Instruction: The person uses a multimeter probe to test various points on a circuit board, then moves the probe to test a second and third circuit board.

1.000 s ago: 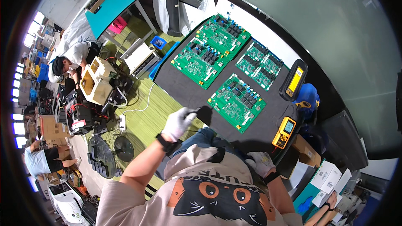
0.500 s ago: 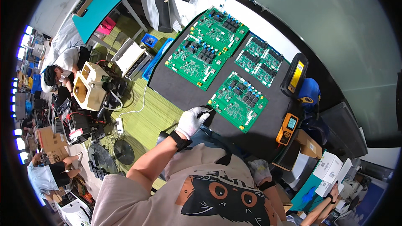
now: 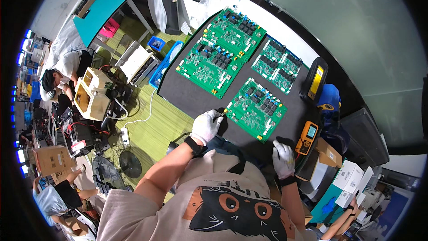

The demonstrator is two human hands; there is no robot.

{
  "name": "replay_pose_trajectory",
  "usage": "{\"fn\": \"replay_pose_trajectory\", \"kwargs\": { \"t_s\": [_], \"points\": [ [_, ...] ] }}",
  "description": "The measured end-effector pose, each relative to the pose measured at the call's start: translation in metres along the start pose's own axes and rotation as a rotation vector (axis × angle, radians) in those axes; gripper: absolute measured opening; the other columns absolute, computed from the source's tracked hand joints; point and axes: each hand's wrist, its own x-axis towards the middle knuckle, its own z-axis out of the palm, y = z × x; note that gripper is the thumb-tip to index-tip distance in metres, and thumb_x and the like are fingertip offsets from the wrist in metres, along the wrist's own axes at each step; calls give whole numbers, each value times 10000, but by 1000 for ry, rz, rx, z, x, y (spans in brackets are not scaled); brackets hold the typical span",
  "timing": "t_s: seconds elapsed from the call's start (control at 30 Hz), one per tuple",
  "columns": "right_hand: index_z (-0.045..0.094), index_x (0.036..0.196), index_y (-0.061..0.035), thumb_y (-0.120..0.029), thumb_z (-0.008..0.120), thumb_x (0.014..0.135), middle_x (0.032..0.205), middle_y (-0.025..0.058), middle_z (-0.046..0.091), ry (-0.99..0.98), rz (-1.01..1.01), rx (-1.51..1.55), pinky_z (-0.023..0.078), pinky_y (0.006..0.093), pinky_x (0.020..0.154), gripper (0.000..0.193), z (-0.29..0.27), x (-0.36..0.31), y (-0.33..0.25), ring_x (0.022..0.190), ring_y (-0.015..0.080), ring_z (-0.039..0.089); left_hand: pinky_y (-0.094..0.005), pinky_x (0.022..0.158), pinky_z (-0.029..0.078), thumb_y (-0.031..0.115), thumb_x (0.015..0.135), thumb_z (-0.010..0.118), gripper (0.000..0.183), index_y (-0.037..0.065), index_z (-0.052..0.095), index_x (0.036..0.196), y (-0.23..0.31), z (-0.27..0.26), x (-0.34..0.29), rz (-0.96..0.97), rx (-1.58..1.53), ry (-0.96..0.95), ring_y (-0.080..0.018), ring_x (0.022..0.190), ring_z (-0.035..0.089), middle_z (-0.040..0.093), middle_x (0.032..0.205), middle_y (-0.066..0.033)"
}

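A green circuit board (image 3: 250,115) with black and blue parts lies tilted on the dark mat (image 3: 183,100) in front of me. My left hand (image 3: 206,127), in a white glove, is closed in a pinch at the board's left corner. A small thin thing shows at its fingertips, too small to name. Also gloved, my right hand (image 3: 283,159) hovers at the mat's near edge, below the board's near corner. Its fingers stretch forward and nothing shows in them.
Two larger green board panels (image 3: 203,73) and a narrower panel (image 3: 272,69) lie farther back. At the right are an orange meter (image 3: 306,137), a yellow-and-black device (image 3: 315,80) and a blue tool (image 3: 329,96). A co-worker (image 3: 67,73) bends over equipment at far left.
My right hand has come up from beside my body to the mat's near edge. The left hand has shifted slightly, staying by the board's left corner. The board lies in place.
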Motion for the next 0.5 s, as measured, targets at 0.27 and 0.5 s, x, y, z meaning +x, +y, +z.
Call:
{"fn": "replay_pose_trajectory", "kwargs": {
  "t_s": [0.27, 0.5],
  "points": [
    [652, 1056, -110, -161, 671, 819, 1005, 114, 596, 81, 185, -52, 451, 434, 886, 243, 40, 20, 5, 974, 320, 555, -444, 705, 515, 214, 846, 686, 184, 44, 663, 913, -1, -2, 6, -34, 10, -61, -387, 794, 650, 671, 853, -205],
    [632, 895, -88, -156, 656, 816, 873, 99, 597, 170, 166, -19, 450, 449, 763, 107, 50, 32, 15, 836, 309, 568, -441, 715, 517, 214, 848, 679, 193, 36, 673, 921, 3, -8, 12, -69, 18, -129, -391, 814, 655, 671, 866, -220]
  ]
}}
